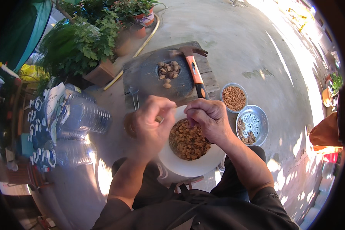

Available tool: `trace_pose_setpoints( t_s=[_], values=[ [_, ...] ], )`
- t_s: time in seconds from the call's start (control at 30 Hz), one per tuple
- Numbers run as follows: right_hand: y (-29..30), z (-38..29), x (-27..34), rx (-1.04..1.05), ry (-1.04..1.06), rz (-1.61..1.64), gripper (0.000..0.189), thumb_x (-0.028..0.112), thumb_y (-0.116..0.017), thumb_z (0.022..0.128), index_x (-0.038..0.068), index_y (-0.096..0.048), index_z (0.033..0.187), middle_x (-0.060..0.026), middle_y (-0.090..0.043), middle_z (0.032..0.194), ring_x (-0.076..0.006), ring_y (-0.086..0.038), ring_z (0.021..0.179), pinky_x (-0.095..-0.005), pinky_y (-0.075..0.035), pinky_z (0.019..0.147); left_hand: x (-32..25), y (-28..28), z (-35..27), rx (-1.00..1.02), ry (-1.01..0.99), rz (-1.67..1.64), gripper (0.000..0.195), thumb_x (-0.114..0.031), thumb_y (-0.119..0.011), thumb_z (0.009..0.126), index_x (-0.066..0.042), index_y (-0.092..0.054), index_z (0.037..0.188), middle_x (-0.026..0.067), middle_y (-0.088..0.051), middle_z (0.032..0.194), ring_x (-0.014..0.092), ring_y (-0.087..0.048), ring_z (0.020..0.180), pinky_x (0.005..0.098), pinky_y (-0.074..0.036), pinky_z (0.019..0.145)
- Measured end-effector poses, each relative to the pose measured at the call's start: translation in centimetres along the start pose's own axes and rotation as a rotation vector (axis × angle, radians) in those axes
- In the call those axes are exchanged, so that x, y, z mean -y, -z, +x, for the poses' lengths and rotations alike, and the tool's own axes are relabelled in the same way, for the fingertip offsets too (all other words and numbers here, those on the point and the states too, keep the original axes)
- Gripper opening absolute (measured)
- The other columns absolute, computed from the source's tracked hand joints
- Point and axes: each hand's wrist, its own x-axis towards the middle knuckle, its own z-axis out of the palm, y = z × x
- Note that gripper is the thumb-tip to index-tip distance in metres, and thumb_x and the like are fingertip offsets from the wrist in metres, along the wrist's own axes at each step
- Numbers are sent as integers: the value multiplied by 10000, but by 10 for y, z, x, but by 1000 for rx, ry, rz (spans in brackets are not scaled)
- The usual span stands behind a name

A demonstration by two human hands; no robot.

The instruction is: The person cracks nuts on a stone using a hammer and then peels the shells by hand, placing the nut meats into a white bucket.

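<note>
My left hand [156,126] is blurred in mid-air over the left rim of a white basin [187,169]. Its thumb and forefinger curl towards each other; whether something small is between them I cannot tell. My right hand [210,118] hovers above the basin's right side, fingers curled in, and what it may hold is hidden. Brown shell pieces [187,141] fill the basin's middle. Beyond lies a wooden board [210,69] with whole brown nuts [169,72] in a dark hollow. A claw hammer [194,69] with an orange and black handle rests along the board's right side.
Right of the board stand a round bowl of brown kernels [234,98] and a perforated metal pan [250,122] holding some nuts. A metal utensil [134,96] and a partly hidden brown bowl [129,125] are left. Plastic bottles [83,115], a hose [149,41] and potted plants [95,43] line the left.
</note>
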Motion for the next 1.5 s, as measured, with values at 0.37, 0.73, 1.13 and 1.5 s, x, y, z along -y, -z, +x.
trace_pose_setpoints(
  t_s=[0.37, 0.73, 1.13, 1.5],
  values=[
    [19, 8, -13, -225, 103, -105, 102, -29, -586, 905, -14, -667, 844, 14, -606, 683, -45, -545, 615, -216, -457, 576, 165, 137, -22, 192, 576, 908, 63, -27, -687, 808, 1, -737, 834, 226, -716, 877, 389, -706, 852, 459, -562, 764],
    [36, 19, -30, -367, 165, -563, 158, 63, -687, 804, -14, -690, 941, -166, -697, 843, -281, -700, 734, -382, -534, 686, 115, 99, 5, 8, 595, 604, 317, -313, -752, 870, 4, -738, 867, 220, -733, 893, 406, -703, 853, 477, -546, 761],
    [32, 16, -27, -347, 140, -608, 207, 74, -693, 776, -10, -710, 963, -175, -704, 936, -287, -703, 771, -406, -536, 720, 94, 49, 0, 256, 512, 897, 425, -161, -841, 783, 5, -637, 1118, 247, -727, 958, 431, -704, 950, 508, -549, 831],
    [33, 17, -28, -367, 149, -717, 216, 90, -695, 776, 5, -723, 972, -187, -704, 946, -327, -716, 800, -435, -535, 758, 92, 49, 0, 288, 507, 979, 378, -148, -806, 806, -33, -637, 1124, 231, -725, 960, 436, -699, 947, 515, -544, 797]
  ],
)
